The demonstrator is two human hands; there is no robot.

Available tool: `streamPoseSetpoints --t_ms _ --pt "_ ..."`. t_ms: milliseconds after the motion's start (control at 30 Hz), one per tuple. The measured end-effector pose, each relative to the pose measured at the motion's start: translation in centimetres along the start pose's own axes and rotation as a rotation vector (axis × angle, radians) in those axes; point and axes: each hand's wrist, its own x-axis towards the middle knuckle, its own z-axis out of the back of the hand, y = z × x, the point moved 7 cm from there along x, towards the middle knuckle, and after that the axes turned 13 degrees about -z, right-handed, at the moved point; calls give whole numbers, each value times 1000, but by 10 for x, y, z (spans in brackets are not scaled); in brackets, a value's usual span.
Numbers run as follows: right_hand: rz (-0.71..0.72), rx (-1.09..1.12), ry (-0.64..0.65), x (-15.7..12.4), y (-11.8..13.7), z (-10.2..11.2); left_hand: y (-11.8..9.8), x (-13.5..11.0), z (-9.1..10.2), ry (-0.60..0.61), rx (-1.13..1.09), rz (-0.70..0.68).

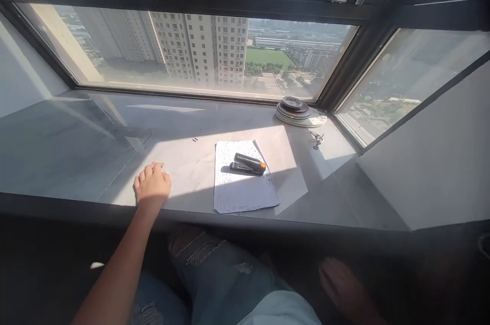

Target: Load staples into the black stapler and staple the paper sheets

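Observation:
My left hand [152,186] rests palm down on the grey stone sill, fingers slightly bent and apart, nothing visible in it. To its right lies a stack of white printed sheets [245,195], one corner at the top right lifted. A black stapler [248,163] with an orange tip sits across the upper part of the sheets. Low on the right, in shadow below the sill, my right hand [339,281] is dim and blurred, so its fingers cannot be made out. Two tiny dark strips [195,140] lie on the sill left of the papers.
At the back right corner stands a pile of round dishes or lids [296,112]. In front of it is a small metal fitting [316,140]. Dark window frames [268,6] border the sill [184,161]. My knees in ripped jeans [218,269] are below its front edge.

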Motion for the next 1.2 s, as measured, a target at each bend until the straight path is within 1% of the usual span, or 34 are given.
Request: streamPoseSetpoints --t_ms 33,67,167,233,300,367,433,567,667,900,1067,1200 --pt "17 -31 -4 6 -11 5 -1 1 2 6 3 0" --pt "26 -81 -6 18 -22 8 -2 1 3 12 5 1" --pt "-8 -248 16 71 -49 7 -4 2 4 29 2 6" --pt "5 -271 100 100 -55 -3 -4 2 4 33 -3 8" --pt "28 -271 218 112 -55 -15 -5 1 4 31 -9 2" --pt "30 -268 300 112 -56 -23 -5 1 4 21 -14 -1" --pt "26 -280 327 109 -57 -24 -5 1 3 17 -15 2" --pt "42 -323 343 107 -57 -21 -5 0 0 23 -14 -16" --pt "24 -327 351 110 -58 -19 -5 0 -2 17 -11 -35" --pt "28 -330 349 111 -55 -19 -3 2 -2 17 -17 -7" --pt "29 -355 352 112 -53 -19 0 4 -5 3 -39 -18" --pt "40 -367 351 111 -55 -18 -4 4 -5 2 -50 -6"
